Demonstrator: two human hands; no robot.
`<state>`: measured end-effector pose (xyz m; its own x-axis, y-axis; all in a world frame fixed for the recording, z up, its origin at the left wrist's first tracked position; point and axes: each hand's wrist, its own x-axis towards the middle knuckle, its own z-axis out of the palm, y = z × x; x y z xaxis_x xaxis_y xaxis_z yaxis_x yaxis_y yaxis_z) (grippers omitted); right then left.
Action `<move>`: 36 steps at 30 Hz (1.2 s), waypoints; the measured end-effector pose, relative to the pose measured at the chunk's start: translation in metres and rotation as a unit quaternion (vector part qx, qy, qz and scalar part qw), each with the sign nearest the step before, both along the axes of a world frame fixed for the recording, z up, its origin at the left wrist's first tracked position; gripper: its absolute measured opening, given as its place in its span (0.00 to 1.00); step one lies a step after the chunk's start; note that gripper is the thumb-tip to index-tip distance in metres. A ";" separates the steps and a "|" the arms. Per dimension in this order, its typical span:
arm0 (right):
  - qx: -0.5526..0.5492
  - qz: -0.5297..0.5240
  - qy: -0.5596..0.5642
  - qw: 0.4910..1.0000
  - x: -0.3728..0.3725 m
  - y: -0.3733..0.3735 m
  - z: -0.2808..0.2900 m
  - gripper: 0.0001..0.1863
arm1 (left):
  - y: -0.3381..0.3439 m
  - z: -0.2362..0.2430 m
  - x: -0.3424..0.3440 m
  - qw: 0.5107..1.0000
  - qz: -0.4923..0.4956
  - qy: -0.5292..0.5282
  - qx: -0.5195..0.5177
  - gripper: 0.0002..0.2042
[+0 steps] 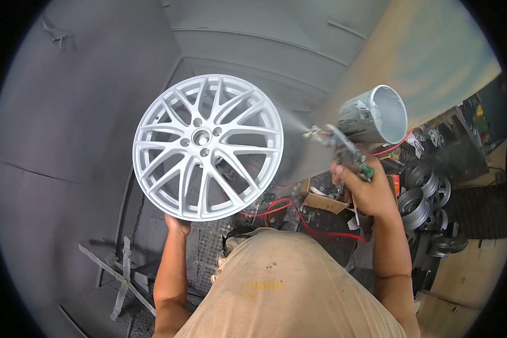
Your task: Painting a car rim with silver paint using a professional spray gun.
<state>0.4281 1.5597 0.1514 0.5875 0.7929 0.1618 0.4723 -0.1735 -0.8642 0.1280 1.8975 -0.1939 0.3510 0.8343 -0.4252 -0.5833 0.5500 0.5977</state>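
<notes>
A multi-spoke car wheel rim, coated white to silver, is held up in front of me with its face toward me. My left hand supports it at its lower edge; the fingers are hidden behind the rim. On the right, my right hand is wrapped round the handle of a paint spray gun. A paint-streaked metal cup sits tilted on top of the gun. From the nozzle, pointed left, a pale spray mist fans out toward the wheel's right edge.
A red hose loops across the floor behind my body. An open cardboard box lies below the gun. Several wheel rims are stacked at right. A cross-shaped stand is at lower left, by the grey wall.
</notes>
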 end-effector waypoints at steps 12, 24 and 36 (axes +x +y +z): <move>-0.045 0.126 0.129 0.983 -0.057 -0.037 0.023 0.16 | -0.075 -0.033 -0.033 0.994 0.092 -0.001 -0.063 0.26; -0.042 0.205 0.041 0.977 -0.106 -0.022 0.012 0.14 | -0.131 -0.045 -0.047 0.990 0.088 -0.084 -0.064 0.26; -0.208 0.341 0.104 0.911 -0.142 0.001 0.042 0.18 | -0.119 -0.039 -0.040 0.989 0.082 -0.084 -0.094 0.23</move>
<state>0.2865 1.5609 0.1929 -0.0815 0.9523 -0.2940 0.4267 -0.2333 -0.8738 0.0883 1.7783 -0.2328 0.2962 0.7975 -0.5256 -0.7560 0.5321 0.3813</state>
